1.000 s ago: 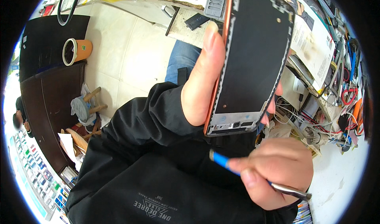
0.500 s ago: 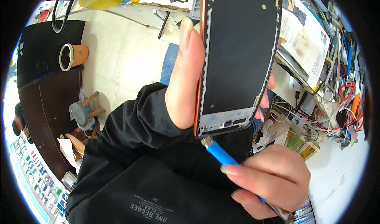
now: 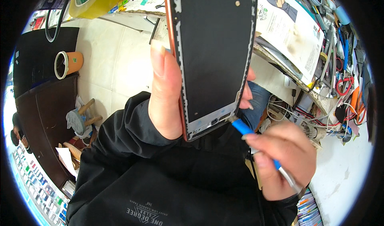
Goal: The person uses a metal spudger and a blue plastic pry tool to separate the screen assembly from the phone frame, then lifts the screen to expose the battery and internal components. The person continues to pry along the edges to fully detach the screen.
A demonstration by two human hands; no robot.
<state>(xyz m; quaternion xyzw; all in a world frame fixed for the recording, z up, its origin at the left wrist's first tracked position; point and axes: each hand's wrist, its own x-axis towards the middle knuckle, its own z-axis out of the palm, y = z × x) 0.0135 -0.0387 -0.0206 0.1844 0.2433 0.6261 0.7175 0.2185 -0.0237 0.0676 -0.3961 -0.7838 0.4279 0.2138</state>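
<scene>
My left hand [image 3: 166, 94] is closed round a smartphone frame [image 3: 214, 54] with its screen off. The frame has a black inner plate, white adhesive residue along its edges and an orange outer side. My thumb lies along its left side, and fingertips show past its right side. In my right hand [image 3: 286, 158] is a brush [image 3: 242, 127] with a blue and silver handle, pinched between thumb and fingers. Its short bristles are at the frame's lower right corner and appear to touch it.
A cluttered workbench [image 3: 276, 62] with papers and tools runs along the right. Red-handled scissors [image 3: 345, 86] and cables [image 3: 280, 106] lie there. A yellow tape roll [image 3: 98, 2] sits at the upper left. On the left are an orange bin [image 3: 75, 62] and a stool [image 3: 80, 120].
The phone frame and my left hand have shifted left in view. The brush has moved from the frame's lower left corner to its lower right corner.
</scene>
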